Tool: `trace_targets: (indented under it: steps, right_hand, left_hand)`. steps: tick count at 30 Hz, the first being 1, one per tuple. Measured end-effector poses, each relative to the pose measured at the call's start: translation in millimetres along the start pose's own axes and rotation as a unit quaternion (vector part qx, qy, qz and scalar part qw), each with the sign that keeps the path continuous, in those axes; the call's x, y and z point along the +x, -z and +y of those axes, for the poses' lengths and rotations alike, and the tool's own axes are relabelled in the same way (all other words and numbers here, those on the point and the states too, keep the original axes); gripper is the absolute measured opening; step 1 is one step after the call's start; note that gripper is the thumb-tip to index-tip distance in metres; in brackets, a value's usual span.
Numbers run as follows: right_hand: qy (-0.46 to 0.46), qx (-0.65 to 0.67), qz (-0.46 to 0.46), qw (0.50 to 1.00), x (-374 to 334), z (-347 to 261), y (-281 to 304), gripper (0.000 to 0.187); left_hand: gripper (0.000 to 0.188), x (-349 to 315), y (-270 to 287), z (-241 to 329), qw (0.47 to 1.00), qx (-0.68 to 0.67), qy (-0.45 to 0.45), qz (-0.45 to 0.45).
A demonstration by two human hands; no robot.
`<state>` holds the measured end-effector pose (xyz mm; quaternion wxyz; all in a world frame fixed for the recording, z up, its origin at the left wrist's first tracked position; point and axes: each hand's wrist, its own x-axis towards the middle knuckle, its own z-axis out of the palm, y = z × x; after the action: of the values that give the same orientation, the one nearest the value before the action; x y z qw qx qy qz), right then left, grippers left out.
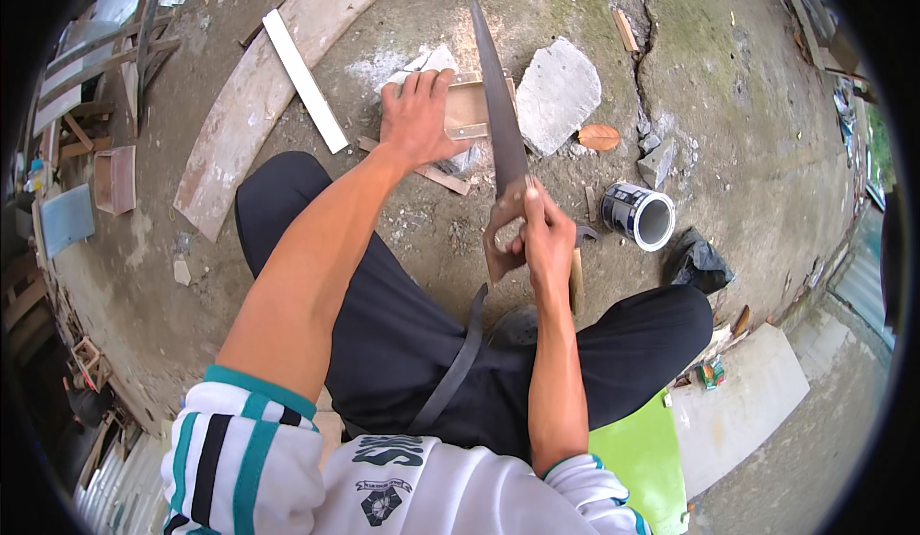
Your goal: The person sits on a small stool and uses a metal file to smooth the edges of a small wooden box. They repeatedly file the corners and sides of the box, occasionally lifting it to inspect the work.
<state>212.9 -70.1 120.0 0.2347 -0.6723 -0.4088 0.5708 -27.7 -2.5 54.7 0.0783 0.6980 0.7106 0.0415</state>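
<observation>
My right hand is closed around the wooden handle of a handsaw, its index finger laid along the handle. The long dark blade points away from me and crosses the right end of a small wooden box-like piece with raised edge strips. My left hand bears down on that piece's left side, fingers over the far edge and thumb on the near side, gripping it. Broken pale concrete lies under or beside the piece, partly hidden by my left hand. A larger flat concrete chunk sits just right of the blade.
Left are a white wood strip and a long weathered board. Right are an open paint can, a crumpled black plastic bag and a dry leaf. What looks like a hammer is partly hidden by my right arm.
</observation>
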Motion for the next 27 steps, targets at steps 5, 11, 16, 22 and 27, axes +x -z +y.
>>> trace_targets:
  steps: [5, 11, 16, 22, 27]
  right_hand:
    - [-0.035, 0.019, -0.009, 0.999, -25.4, 9.9, 9.3, 0.047]
    - [-0.026, 0.042, -0.026, 0.998, 8.0, -3.4, 0.0, 0.046]
    - [-0.049, 0.044, -0.022, 0.998, 10.2, -3.3, -0.3, 0.047]
    - [-0.05, 0.06, -0.007, 0.997, -7.4, 6.9, -7.5, 0.051]
    - [-0.034, 0.012, -0.001, 0.999, 26.3, -25.7, -14.9, 0.046]
  left_hand:
    - [0.112, -0.3, 3.9, 0.3, 1.0, 0.008, 0.007, -0.026]
    - [0.111, 0.2, 3.4, 1.0, 1.0, 0.012, 0.007, -0.021]
    - [0.111, 3.0, 3.1, 0.9, 1.0, 0.014, -0.005, -0.001]
    - [0.111, 3.5, 3.5, -0.2, 1.0, 0.015, -0.007, 0.001]
    - [0.112, 4.4, -0.5, -3.3, 1.0, 0.011, -0.02, 0.02]
